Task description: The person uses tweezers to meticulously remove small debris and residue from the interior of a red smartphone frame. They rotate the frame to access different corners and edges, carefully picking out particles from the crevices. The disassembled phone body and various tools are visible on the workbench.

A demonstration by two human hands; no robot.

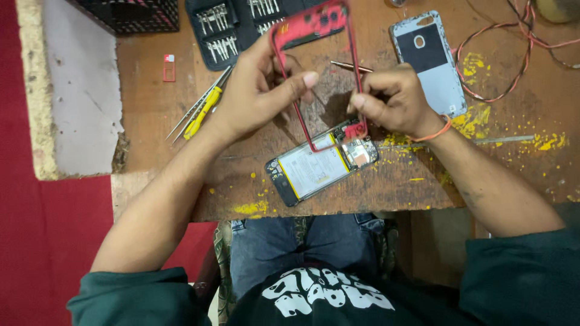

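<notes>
L hand (260, 90) & R hand (393, 99) both grip red phone frame (314, 72), tilted up just above opened phone (320, 166); back cover (432, 60) right of frame; tweezers (199, 108) left of it.

Red phone frame (353, 66), centre: thin glossy plastic. Opened phone (320, 166) beneath it: smooth battery foil, shiny metal shields. Back cover (438, 72), upper right: matt grey inner face with scuffed edges. Table (386, 187): rough, worn wood flecked with yellow paint. Tweezers (196, 108), left of centre: bright bare metal. Bit case (211, 30), top: black cloth holding steel bits.
</notes>
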